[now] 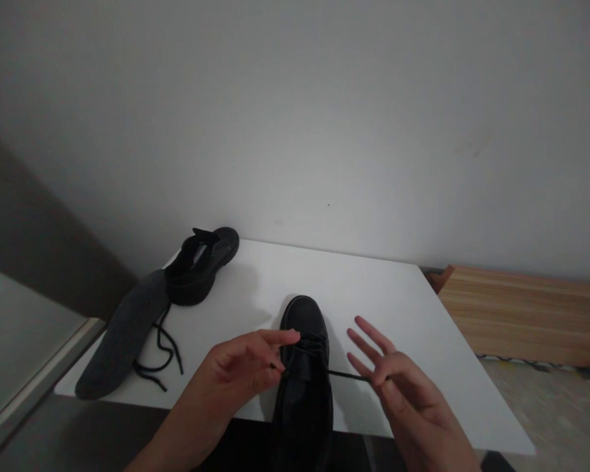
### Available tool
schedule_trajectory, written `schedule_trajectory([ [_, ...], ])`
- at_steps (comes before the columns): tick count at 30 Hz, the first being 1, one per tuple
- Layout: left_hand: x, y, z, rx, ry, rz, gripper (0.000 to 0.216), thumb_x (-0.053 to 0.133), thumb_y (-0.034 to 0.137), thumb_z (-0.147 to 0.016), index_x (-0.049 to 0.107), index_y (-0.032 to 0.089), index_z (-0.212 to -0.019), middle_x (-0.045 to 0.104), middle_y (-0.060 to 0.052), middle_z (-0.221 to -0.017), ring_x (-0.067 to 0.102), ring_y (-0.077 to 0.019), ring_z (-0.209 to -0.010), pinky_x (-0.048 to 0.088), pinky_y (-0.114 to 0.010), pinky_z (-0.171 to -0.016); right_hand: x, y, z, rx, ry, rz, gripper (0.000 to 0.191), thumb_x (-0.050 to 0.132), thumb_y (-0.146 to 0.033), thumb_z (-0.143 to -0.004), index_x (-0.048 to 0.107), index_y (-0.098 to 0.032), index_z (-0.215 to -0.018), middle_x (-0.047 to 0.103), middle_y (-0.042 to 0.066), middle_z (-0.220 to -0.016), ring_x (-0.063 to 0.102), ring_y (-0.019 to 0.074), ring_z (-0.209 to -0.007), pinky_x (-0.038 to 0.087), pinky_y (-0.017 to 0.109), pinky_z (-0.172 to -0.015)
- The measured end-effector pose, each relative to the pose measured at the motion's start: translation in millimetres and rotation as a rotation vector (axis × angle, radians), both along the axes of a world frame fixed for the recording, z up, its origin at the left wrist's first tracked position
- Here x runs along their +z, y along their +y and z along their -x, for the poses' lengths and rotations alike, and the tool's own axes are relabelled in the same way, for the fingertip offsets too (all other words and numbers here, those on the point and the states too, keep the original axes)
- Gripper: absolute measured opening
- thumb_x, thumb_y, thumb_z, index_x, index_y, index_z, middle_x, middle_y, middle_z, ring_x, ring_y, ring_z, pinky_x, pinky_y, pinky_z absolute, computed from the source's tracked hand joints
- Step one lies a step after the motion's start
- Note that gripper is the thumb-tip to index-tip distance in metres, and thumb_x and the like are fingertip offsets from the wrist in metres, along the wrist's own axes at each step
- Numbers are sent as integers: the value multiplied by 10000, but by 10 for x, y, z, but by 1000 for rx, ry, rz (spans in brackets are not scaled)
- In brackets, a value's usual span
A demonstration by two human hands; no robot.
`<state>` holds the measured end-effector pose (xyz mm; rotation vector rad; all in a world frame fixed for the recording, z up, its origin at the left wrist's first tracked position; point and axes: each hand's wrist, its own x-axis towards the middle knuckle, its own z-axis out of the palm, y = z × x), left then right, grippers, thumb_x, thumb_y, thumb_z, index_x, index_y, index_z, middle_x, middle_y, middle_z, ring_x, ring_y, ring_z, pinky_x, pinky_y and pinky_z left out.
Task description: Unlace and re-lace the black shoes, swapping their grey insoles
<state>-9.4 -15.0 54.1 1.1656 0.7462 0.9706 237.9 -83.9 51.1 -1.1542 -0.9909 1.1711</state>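
A black lace-up shoe (305, 314) points away from me at the table's front edge, its heel end reaching past the edge. On its right side, my right hand (403, 387) pinches a black shoelace (347, 375) between thumb and index finger, the other fingers spread. The lace runs taut from the shoe to that pinch. My left hand (250, 364) is over the shoe's left side, thumb and finger pinched on a short dark piece of lace. Most of that left lace is hidden by the hand.
At the table's left stands a second black shoe (191, 278) without laces in it. A grey insole (122, 337) leans by its heel, with a loose black lace (164, 351) beside it. The white table (373, 282) meets a wall behind; a wooden board (521, 314) is at right.
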Motion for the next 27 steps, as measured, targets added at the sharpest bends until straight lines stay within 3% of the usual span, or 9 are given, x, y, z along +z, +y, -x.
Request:
schedule_trajectory([
  [2, 49, -10, -23, 36, 79, -38, 84, 752, 303, -845, 754, 239, -792, 807, -47, -973, 706, -274, -1125, 508, -470, -1056, 49, 42, -26, -128, -215, -87, 200, 681, -436, -895, 697, -258, -806, 508, 72, -1464, 469, 301, -1363, 434, 485, -1093],
  [4, 104, -16, -87, 70, 148, -54, 68, 729, 249, -837, 763, 222, -785, 804, -30, -842, 751, -228, -964, 556, -376, -976, 116, 103, -2, -161, -331, -184, 167, 674, -388, -909, 703, -254, -813, 615, 87, -1238, 569, 247, -1203, 512, 360, -973],
  [7, 145, -1, -250, 82, 162, -26, 74, 725, 197, -790, 758, 195, -723, 772, -9, -718, 729, -167, -731, 574, -263, -773, 228, 202, 128, -12, -334, -271, 112, 648, -295, -934, 713, -257, -851, 628, 28, -880, 637, 146, -794, 531, 231, -694],
  [9, 143, 22, -372, 38, 114, 15, 44, 723, 167, -752, 761, 186, -743, 739, 10, -646, 680, -137, -620, 541, -227, -651, 286, 257, 231, 88, -313, -289, 103, 642, -238, -936, 721, -267, -876, 629, -1, -810, 614, 117, -671, 508, 213, -610],
  [13, 144, 47, -533, -69, 95, 41, 80, 741, 157, -709, 768, 174, -783, 695, 31, -597, 616, -111, -551, 473, -208, -584, 337, 319, 339, 128, -367, -355, 145, 678, -163, -903, 747, -288, -878, 660, -8, -830, 638, 126, -788, 508, 213, -693],
  [15, 161, 43, -557, -104, 147, 2, 39, 736, 186, -734, 762, 167, -713, 670, 27, -572, 603, -112, -556, 450, -209, -582, 341, 328, 342, 113, -381, -358, 152, 693, -154, -888, 756, -289, -856, 631, -8, -858, 631, 124, -817, 507, 206, -691],
  [18, 182, 33, -555, -115, 218, -98, 158, 696, 210, -788, 755, 170, -648, 650, 19, -568, 592, -118, -586, 430, -216, -597, 323, 326, 312, 90, -380, -346, 148, 702, -155, -878, 763, -285, -840, 593, -7, -893, 623, 118, -823, 513, 201, -684],
  [23, 167, 21, -521, -97, 216, -117, 192, 660, 212, -820, 744, 168, -652, 656, 5, -641, 590, -127, -653, 440, -226, -640, 221, 314, 224, 146, -429, -365, 214, 681, -188, -915, 752, -333, -1054, 667, -1, -960, 656, 127, -890, 535, 216, -752],
  [27, 142, 12, -494, -147, 140, -63, 210, 641, 250, -846, 741, 163, -684, 681, -10, -688, 622, -139, -689, 473, -238, -674, 145, 282, 181, 128, -543, -441, 244, 681, -149, -914, 743, -330, -1064, 690, -5, -953, 663, 122, -887, 536, 211, -762],
])
